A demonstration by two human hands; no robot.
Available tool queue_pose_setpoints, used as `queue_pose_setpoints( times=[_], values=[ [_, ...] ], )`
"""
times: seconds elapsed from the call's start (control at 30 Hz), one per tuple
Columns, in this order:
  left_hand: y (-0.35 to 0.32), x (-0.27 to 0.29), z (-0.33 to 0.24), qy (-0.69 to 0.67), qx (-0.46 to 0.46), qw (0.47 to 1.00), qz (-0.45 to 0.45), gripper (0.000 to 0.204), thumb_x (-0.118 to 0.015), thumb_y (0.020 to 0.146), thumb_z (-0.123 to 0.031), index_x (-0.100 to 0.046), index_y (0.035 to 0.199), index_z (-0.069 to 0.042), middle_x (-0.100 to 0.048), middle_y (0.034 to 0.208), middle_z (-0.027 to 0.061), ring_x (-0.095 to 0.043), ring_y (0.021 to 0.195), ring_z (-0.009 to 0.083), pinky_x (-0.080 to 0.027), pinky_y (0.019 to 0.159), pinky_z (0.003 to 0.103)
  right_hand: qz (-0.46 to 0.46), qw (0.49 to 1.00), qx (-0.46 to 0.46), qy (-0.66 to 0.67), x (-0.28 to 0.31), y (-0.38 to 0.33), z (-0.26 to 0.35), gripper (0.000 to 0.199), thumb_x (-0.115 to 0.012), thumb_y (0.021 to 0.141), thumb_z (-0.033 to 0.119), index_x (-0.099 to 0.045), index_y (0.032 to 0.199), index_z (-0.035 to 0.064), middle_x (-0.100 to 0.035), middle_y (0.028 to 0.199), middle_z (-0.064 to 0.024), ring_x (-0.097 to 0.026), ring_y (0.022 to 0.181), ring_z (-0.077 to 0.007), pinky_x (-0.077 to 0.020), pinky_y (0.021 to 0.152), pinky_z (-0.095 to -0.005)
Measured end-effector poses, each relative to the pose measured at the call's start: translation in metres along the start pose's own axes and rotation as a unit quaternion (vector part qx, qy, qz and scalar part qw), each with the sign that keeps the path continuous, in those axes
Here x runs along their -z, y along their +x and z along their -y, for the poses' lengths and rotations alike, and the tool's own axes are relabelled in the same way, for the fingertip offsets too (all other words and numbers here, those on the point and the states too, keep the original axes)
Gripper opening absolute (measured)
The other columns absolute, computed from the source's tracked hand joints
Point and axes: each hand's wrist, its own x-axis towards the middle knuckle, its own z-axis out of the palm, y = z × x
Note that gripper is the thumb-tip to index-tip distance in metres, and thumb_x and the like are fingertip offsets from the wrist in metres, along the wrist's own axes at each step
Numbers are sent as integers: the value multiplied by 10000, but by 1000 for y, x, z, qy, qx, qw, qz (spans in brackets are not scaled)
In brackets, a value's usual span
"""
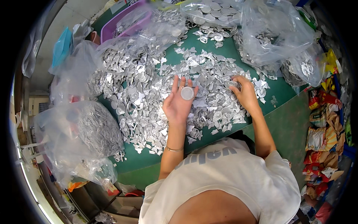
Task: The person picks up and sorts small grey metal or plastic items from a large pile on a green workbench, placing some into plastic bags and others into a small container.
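Note:
My left hand [177, 106] is turned palm up above a pile of silver-coloured metal pieces [153, 112]. Across its stretched fingers lies a round metal disc [187, 93] with a raised rim. To its right, my right hand [245, 93] reaches into the pile's right part with curled fingers. Between its thumb and fingertips is a small silver metal piece [233, 85], whose exact shape is partly hidden. Flat cut-outs, round medallions and small charm-like shapes make up the pile, spread over the green tabletop [274, 102].
Clear plastic bags of metal pieces stand at the left [99, 128], and another bag [268, 44] is at the far right. A purple basin [108, 31] holds more pieces at the far left. Colourful packages [317, 138] line the right side beyond the table.

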Motion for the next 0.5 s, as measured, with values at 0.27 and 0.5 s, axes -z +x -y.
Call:
queue_pose_setpoints(
  times=[0.27,0.5],
  values=[
    [0,-22,20,112,102,988,-29,561,-384,826,92,-162,1342,98,-174,1408,285,-227,1309,384,-328,1047,412,47,872,-286,393,19,0,-7,252,-669,794,108,-537,991,23,-525,638,-6,-451,484,-49,-305,401,-180],
    [0,-31,36,214,72,974,-34,630,-485,854,-27,-146,1384,7,-199,1450,151,-210,1338,296,-241,1047,534,48,820,-317,474,12,-10,-5,403,-687,777,102,-495,1106,-28,-542,611,-53,-440,458,-59,-263,385,-177]
  ],
)
